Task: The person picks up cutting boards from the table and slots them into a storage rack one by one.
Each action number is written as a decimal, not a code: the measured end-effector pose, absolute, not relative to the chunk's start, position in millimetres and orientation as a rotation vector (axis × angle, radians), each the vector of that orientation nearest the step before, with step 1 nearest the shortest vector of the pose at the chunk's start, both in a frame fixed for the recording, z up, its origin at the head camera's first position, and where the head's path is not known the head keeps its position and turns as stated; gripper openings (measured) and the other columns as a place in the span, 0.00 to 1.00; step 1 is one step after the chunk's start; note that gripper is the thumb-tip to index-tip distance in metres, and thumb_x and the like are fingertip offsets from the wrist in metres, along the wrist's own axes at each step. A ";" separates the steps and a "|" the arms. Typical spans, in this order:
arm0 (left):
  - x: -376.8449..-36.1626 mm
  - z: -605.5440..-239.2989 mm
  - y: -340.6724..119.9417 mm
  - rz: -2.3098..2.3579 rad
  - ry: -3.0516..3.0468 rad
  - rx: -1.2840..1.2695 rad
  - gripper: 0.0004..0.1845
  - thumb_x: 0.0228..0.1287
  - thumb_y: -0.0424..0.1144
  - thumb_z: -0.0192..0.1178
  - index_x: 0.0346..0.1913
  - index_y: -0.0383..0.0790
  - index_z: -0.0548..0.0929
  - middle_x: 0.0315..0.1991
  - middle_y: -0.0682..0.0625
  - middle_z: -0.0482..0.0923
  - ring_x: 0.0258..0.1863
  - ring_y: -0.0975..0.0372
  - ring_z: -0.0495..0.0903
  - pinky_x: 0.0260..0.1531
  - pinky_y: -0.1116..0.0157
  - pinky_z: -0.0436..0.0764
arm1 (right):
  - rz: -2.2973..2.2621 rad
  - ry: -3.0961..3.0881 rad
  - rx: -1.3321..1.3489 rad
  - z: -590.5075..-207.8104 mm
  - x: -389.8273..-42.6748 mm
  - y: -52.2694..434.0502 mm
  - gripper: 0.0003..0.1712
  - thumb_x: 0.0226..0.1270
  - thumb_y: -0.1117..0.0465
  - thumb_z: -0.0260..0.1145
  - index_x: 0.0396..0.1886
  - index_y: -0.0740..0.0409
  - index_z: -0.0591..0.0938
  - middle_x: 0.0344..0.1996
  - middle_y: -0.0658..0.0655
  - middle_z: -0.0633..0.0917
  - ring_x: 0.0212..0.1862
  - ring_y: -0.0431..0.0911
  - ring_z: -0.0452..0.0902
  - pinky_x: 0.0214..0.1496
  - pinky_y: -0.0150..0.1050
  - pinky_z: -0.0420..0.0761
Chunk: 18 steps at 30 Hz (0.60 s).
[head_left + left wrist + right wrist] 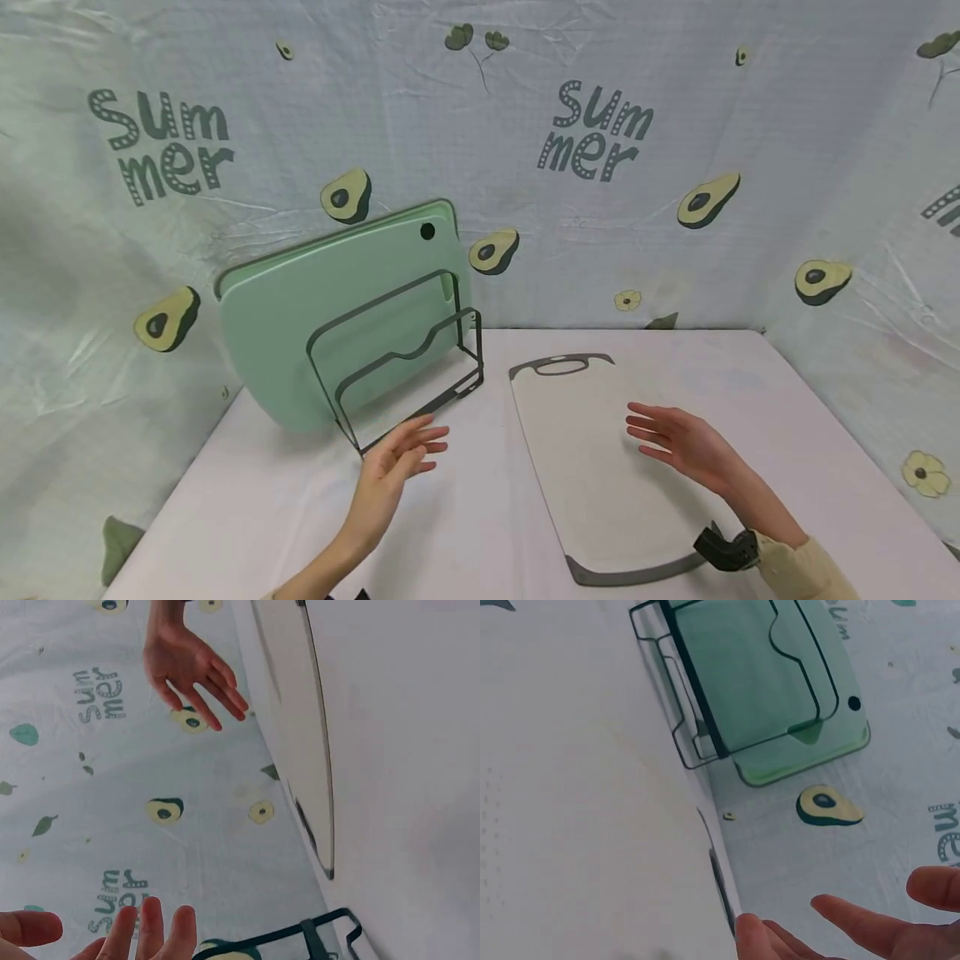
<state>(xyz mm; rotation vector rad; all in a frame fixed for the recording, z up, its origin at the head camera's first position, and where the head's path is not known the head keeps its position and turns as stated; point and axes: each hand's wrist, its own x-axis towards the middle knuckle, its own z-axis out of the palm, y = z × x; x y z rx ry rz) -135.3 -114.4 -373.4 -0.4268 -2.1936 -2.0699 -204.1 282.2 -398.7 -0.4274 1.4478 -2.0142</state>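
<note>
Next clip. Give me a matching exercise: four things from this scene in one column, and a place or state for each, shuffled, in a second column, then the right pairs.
Things:
1. green boards
2. white board
3. rack
4. right hand

Places or states:
A. lying flat on the table, grey handle end toward the backdrop
B. open, above the white board
C. dark wire frame in front of the green boards
D. on edge, leaning toward the backdrop

Pairs: 1-D, 2-A, 3-C, 4-B
</note>
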 end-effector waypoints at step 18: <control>-139.0 -419.5 -59.1 -2.779 -2.267 -0.117 0.23 0.63 0.36 0.41 0.59 0.25 0.62 0.54 0.33 0.72 0.46 0.52 0.79 0.43 0.58 0.78 | -1.836 1.544 -0.303 -409.9 -204.3 338.2 0.26 0.73 0.54 0.27 0.54 0.33 0.72 0.50 0.37 0.74 0.55 0.35 0.71 0.56 0.36 0.71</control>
